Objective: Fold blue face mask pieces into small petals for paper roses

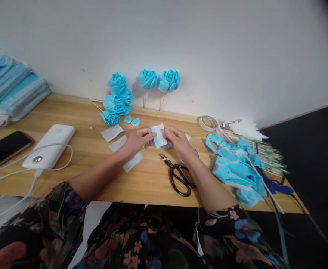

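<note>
My left hand (138, 141) pinches the left edge of a small white and light-blue fabric piece (160, 136), its thumb lying over the blue strip. At the piece's right edge, my right hand (178, 141) grips it between thumb and fingers. The piece is held up a little above the wooden table (149, 186). Several pale rectangular pieces (133, 162) lie around my left hand. Two small folded blue petals (132, 120) rest behind it. Black-handled scissors (178, 175) lie below my right hand, blades pointing to the upper left.
Blue fabric flowers on sticks (116, 99) lie at the back, and two more (169, 81) lean on the wall. A tape roll (208, 122) and crumpled blue fabric (234, 168) are right. Left are a power bank (50, 145), a phone (5, 151) and stacked masks (15, 87).
</note>
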Demonstrator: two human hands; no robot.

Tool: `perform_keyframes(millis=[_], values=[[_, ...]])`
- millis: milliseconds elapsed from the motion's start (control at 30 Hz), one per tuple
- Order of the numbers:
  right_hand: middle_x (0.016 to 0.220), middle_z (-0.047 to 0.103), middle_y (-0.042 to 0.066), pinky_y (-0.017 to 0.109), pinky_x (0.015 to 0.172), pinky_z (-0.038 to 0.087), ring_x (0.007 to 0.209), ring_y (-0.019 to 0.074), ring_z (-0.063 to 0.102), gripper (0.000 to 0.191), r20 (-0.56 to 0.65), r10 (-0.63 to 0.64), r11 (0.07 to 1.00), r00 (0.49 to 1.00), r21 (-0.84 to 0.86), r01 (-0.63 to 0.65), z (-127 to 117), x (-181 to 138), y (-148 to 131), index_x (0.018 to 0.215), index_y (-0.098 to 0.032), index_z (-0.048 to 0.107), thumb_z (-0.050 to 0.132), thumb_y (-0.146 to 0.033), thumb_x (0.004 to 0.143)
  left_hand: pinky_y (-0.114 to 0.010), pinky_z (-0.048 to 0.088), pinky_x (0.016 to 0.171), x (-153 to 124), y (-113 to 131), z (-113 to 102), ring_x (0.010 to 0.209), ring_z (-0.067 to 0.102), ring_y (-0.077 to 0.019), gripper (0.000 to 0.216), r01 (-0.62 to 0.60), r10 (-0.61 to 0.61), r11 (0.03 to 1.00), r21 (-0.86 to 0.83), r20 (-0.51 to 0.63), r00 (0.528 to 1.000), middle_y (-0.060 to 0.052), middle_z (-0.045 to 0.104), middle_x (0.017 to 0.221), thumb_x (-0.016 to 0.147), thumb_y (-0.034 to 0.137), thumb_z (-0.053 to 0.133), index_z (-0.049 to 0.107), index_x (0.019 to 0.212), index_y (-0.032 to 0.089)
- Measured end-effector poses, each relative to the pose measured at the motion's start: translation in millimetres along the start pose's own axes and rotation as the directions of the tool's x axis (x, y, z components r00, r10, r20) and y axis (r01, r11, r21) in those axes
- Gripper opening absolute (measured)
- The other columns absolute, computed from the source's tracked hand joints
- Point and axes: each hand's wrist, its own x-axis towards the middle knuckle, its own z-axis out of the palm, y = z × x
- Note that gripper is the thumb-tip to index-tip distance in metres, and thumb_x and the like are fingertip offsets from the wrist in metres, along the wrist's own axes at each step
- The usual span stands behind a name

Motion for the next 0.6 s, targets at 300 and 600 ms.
perform_keyframes(millis=[300,600], values=[[0.063,0.051,-0.005,0.024,0.059,0.040,0.059,0.0096,0.043,0.036,-0.073,-0.013,1.000,0.997,-0.010,0.012,4.3,-2.1,0.5,0.071,-0.020,0.064,0.076,-0.054,0.076,-0.023,0.035,0.052,2.1,-0.8,-1.5,0.050,0.045,-0.0076,0.032,0.015,-0.017,0.998,0.065,0.025,1.000,0.000,0.061,0.058,0.082,0.038,0.065,0.057,0.060,0.017],[0.092,0.065,-0.001,0.027,0.063,0.045,0.072,0.0126,0.055,0.051,0.102,-0.064,0.997,0.993,-0.034,0.068,6.7,-6.2,-4.5,0.118,-0.025,0.067,0.081,-0.048,0.074,-0.023,0.031,0.054,-4.3,-1.5,1.8,0.053,0.044,-0.0086,0.033,-0.094,0.051,0.953,0.289,0.151,0.987,0.002,0.056,0.055,0.085,0.036,0.061,0.057,0.058,0.016]])
